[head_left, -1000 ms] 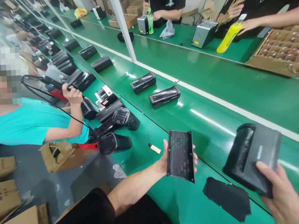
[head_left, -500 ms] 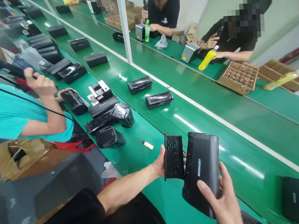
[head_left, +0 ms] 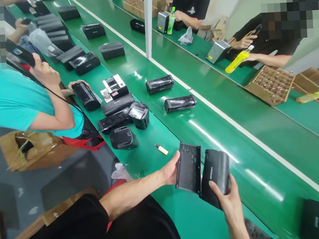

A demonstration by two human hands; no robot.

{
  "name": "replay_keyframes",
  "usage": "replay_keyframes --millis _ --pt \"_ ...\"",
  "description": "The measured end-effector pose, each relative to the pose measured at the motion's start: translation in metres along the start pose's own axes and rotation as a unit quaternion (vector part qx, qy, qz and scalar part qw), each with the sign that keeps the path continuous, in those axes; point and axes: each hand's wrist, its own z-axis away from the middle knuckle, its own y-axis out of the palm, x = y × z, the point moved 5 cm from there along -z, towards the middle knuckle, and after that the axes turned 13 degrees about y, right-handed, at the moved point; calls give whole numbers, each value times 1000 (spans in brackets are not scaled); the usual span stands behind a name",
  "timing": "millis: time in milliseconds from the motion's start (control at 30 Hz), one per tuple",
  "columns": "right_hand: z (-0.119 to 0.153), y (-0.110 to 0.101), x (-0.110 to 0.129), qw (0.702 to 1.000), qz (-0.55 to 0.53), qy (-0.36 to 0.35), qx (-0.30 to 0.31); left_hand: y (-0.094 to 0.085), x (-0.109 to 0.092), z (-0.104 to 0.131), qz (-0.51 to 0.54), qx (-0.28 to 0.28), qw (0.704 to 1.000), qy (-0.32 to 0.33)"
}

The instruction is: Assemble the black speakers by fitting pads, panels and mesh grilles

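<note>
My left hand grips a thin black panel by its left edge; the panel's inner face shows, and its far fingers are hidden behind it. Just to the right, my right hand is wrapped round a rounded black housing with pale lettering, thumb on its front. Panel and housing are side by side, very close at their lower corners; I cannot tell if they touch. A small cream-handled tool lies on the green table, left of the panel.
Black units stand left on the table, one upright. Two more lie on the green belt. A dark unit is at lower right. A person in a turquoise shirt works at left; two people sit across, beyond a white post.
The panel has turned so its inner face shows more. The housing has tilted and moved slightly down, with my right hand lower and further left. The whole view has shifted.
</note>
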Motion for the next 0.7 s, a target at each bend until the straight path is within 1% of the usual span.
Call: replay_keyframes --millis 67,100,167,267,333,467,700 --pt "6 20 -17 999 19 50 5 -7 -5 8 -8 -25 1000 -11" --pt "12 28 -22 998 22 64 5 -11 -6 12 -12 -44 999 -21" --pt "22 38 -27 997 25 67 2 -20 -12 20 -35 -95 995 -25" --pt "31 42 -27 997 27 74 3 -31 -26 30 -124 -182 975 38" --pt "33 41 -27 996 22 82 0 -32 -35 33 -185 -211 957 75" --pt "35 35 -28 995 15 98 -5 -30 -38 36 -235 -213 946 63" --pt "40 35 -33 992 13 123 1 -34 -33 40 -292 -211 931 61"
